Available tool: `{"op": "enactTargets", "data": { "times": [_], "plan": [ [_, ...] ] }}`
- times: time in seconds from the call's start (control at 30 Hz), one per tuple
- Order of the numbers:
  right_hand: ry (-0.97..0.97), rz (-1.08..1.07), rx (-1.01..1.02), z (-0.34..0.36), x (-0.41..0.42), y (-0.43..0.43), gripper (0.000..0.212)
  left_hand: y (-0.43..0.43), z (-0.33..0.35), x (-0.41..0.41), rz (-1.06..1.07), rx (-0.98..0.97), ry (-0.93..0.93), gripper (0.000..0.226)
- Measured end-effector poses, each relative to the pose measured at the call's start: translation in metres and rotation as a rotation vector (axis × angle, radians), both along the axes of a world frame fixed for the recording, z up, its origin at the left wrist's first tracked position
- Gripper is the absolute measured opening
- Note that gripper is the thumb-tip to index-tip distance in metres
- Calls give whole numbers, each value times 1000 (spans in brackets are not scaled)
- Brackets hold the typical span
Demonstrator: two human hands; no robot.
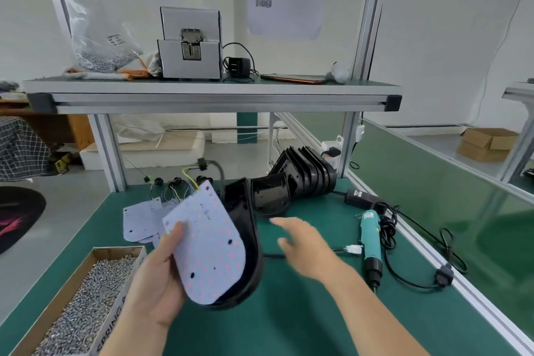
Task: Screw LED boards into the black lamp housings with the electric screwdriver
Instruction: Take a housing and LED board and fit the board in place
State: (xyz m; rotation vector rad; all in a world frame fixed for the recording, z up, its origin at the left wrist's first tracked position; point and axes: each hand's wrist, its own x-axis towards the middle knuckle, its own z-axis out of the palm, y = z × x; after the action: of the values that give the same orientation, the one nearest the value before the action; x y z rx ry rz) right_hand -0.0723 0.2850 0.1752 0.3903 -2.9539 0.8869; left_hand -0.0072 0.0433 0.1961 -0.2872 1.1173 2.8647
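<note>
One LED board (211,246) sat tilted against a black housing (245,240), both gripped by the left hand (156,277). The right hand (303,243), fingers loose and empty, was nearer the screwdriver (370,243), which lay to its right on the table (289,326), lengthwise front to back, bit toward the person.

White walls (433,23), grey floor (66,191), aluminium-framed shelf (213,95)

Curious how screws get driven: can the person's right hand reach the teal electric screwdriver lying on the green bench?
Probably yes. The right hand is open and empty, and the teal electric screwdriver lies just to its right, with only a thin black cable between them.
</note>
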Motion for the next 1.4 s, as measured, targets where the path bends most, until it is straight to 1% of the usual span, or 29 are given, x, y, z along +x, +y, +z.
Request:
{"op": "enactTargets", "data": {
  "times": [0.07,0.1,0.17,0.2,0.23,0.27,0.3,0.37,0.4,0.43,0.47,0.53,0.6,0.63,0.67,0.7,0.73,0.77,0.8,0.83,0.9,0.93,0.97,1.0,1.1,1.2,1.3,1.33,1.4],
  "plan": [
    [-187,164,-382,6,11,-29,38,13,-2,1,-46,0,-7,39],
    [-276,171,-556,8,17,-40,31,18,-2,2,-60,-3,-4,42],
    [-480,66,-907,10,21,-56,20,21,-2,3,-67,-13,15,47],
    [-495,48,-969,11,22,-58,32,21,-2,3,-67,-14,24,48],
    [-453,40,-936,9,23,-57,46,20,-1,4,-66,-14,33,49],
    [-390,44,-871,4,24,-54,49,18,0,5,-60,-12,46,49],
    [-280,42,-697,-2,24,-53,43,15,1,5,-54,-12,60,48],
    [-62,51,-178,-20,18,-44,24,9,2,6,-45,-22,86,47],
    [0,29,68,-29,15,-40,15,6,2,7,-45,-39,95,44],
    [41,4,206,-37,12,-36,13,5,3,9,-50,-64,103,39],
    [51,-18,250,-44,8,-33,13,5,3,10,-59,-95,110,34],
    [12,-40,210,-49,2,-33,9,7,3,12,-70,-155,122,29],
    [-43,10,167,-43,-2,-32,13,9,2,12,-66,-191,128,29],
    [-80,15,72,-35,-3,-31,16,9,1,11,-70,-202,130,29],
    [-82,-5,-94,-22,-2,-28,18,7,0,11,-82,-208,131,30],
    [-73,-43,-321,-5,0,-22,21,6,-1,10,-100,-211,129,32],
    [-91,-64,-613,12,3,-17,28,4,-3,9,-119,-210,123,33],
    [-96,-45,-844,27,3,-9,34,3,-6,9,-137,-209,112,34],
    [-83,30,-956,41,3,-1,37,2,-8,9,-153,-210,99,35],
    [-58,126,-913,52,6,2,40,2,-10,8,-171,-211,89,38],
    [-9,288,-635,66,10,-1,47,5,-12,8,-221,-216,80,41],
    [51,308,-473,67,9,-5,48,7,-13,8,-245,-220,81,42],
    [125,304,-359,66,6,-7,46,8,-13,8,-264,-223,83,43],
    [188,280,-300,65,5,-8,40,9,-13,7,-279,-229,85,44],
    [237,242,-311,62,6,-5,24,11,-14,6,-299,-261,91,45],
    [214,286,-305,58,7,-2,27,8,-14,5,-269,-286,99,44],
    [133,292,-349,59,8,4,30,5,-14,4,-240,-301,100,38],
    [112,281,-353,60,8,6,28,5,-14,5,-237,-312,96,38],
    [127,257,-287,61,9,5,20,7,-14,5,-245,-334,95,41]
  ]
}}
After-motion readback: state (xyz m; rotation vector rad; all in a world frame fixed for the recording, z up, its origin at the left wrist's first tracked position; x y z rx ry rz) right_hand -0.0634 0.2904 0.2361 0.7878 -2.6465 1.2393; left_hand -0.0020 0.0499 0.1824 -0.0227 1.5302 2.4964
